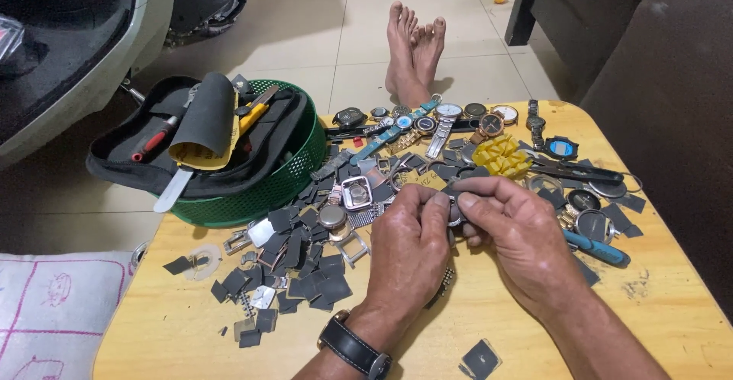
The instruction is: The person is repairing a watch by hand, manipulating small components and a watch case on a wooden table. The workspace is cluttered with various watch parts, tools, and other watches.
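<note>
At centre frame, the left hand (pixel 408 246) and right hand (pixel 519 235) meet, fingertips pinched shut on a small watch part (pixel 455 213), mostly hidden between them. The wooden table (pixel 672 304) has bare room at lower right and along its near edge; dark scraps (pixel 305 261) crowd the left. About ten watches (pixel 447 116) line the far edge. One green basket (pixel 294 177) overhangs the upper-left edge. One blue-handled tool (pixel 599 249) lies just right of the hands.
</note>
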